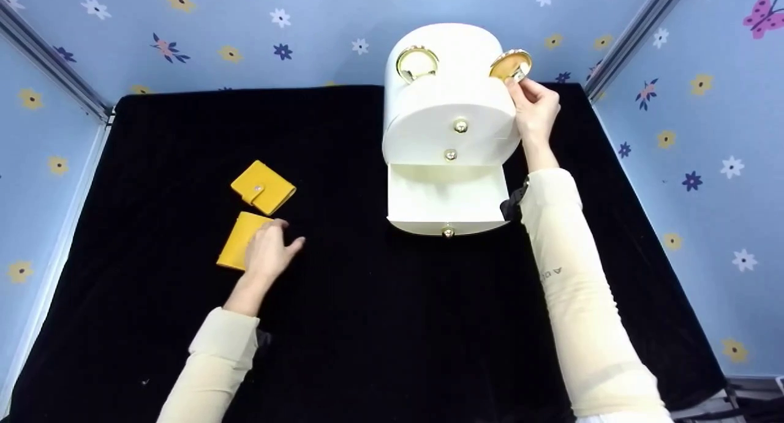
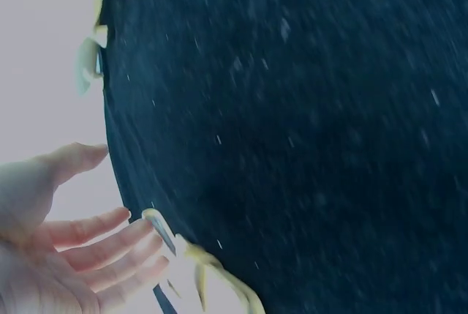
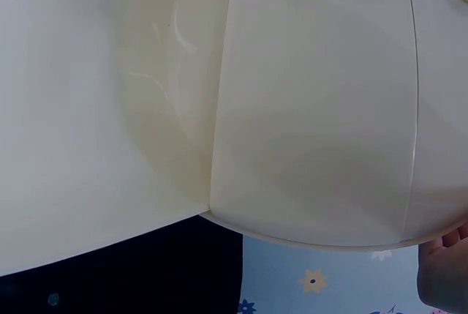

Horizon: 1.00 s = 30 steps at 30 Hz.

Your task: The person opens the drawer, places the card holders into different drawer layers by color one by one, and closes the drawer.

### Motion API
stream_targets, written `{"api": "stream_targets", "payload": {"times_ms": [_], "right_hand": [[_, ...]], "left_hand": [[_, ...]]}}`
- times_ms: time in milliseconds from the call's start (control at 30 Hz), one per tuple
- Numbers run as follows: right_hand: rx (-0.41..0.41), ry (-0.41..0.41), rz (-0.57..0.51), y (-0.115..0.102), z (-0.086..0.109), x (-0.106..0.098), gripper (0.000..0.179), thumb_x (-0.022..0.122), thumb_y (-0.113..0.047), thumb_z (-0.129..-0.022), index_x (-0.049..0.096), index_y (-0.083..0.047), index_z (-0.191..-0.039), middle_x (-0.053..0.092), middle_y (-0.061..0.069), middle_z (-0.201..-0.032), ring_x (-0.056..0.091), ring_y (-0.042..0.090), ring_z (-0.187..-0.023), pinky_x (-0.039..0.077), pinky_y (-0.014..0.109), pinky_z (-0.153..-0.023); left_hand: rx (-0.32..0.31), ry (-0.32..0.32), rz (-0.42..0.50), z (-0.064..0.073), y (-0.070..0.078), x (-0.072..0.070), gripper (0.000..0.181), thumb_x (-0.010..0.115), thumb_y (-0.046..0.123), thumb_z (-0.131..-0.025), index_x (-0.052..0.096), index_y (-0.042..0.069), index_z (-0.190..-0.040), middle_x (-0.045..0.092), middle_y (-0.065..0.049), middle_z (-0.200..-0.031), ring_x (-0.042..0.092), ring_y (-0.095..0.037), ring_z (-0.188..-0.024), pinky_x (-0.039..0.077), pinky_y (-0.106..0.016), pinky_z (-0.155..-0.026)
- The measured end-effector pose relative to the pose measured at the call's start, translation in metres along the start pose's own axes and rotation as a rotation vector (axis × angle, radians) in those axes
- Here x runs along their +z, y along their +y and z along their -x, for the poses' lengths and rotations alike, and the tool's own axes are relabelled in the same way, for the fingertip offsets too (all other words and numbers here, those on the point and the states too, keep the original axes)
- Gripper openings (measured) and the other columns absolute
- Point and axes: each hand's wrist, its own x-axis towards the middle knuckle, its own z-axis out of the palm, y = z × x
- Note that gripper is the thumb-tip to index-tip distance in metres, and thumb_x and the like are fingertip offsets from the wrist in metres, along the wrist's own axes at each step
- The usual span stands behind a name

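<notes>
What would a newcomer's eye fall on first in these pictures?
Probably the white drawer cabinet, right of centre in the head view on the black cloth, its bottom drawer pulled open. Next, the gold-rimmed disc at its upper right, pinched by the right hand. Then two bright yellow wallets on the left, the left hand over the nearer one.
</notes>
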Motion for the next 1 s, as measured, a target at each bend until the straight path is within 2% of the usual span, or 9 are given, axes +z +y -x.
{"api": "stream_targets", "payload": {"times_ms": [200, 467, 767, 1000], "right_hand": [[0.012, 0.002, 0.014, 0.000, 0.000, 0.000, 0.031, 0.072, -0.028, -0.073, 0.070, -0.012, -0.099, 0.067, 0.006, -0.092, 0.063, 0.010, -0.074, 0.048, 0.020, -0.068], [-0.004, 0.005, 0.017, 0.001, 0.000, -0.001, 0.030, 0.072, -0.028, -0.073, 0.070, -0.012, -0.097, 0.067, 0.005, -0.091, 0.063, 0.010, -0.074, 0.048, 0.020, -0.068], [-0.023, 0.002, -0.001, 0.001, 0.000, 0.000, 0.030, 0.073, -0.027, -0.073, 0.070, -0.010, -0.097, 0.067, 0.006, -0.090, 0.063, 0.010, -0.074, 0.048, 0.020, -0.067], [-0.010, 0.001, -0.005, 0.001, 0.000, 0.000, 0.030, 0.073, -0.027, -0.072, 0.070, -0.011, -0.098, 0.067, 0.006, -0.092, 0.063, 0.010, -0.076, 0.048, 0.020, -0.069]], "left_hand": [[-0.034, 0.050, -0.008, -0.002, -0.019, -0.006, 0.055, 0.068, 0.025, -0.077, 0.048, -0.011, -0.115, 0.048, -0.030, -0.112, 0.044, -0.045, -0.102, 0.039, -0.049, -0.082], [-0.117, 0.131, 0.005, -0.004, -0.037, -0.007, 0.071, 0.073, 0.028, -0.072, 0.039, -0.011, -0.121, 0.041, -0.029, -0.115, 0.038, -0.043, -0.100, 0.039, -0.054, -0.076], [-0.156, 0.178, -0.017, -0.005, -0.050, -0.001, 0.080, 0.076, 0.032, -0.068, 0.038, -0.014, -0.121, 0.041, -0.031, -0.111, 0.039, -0.043, -0.097, 0.037, -0.055, -0.076], [-0.211, 0.158, -0.019, -0.006, -0.056, 0.003, 0.089, 0.076, 0.039, -0.065, 0.034, -0.012, -0.124, 0.038, -0.029, -0.112, 0.036, -0.042, -0.099, 0.034, -0.055, -0.080]]}}
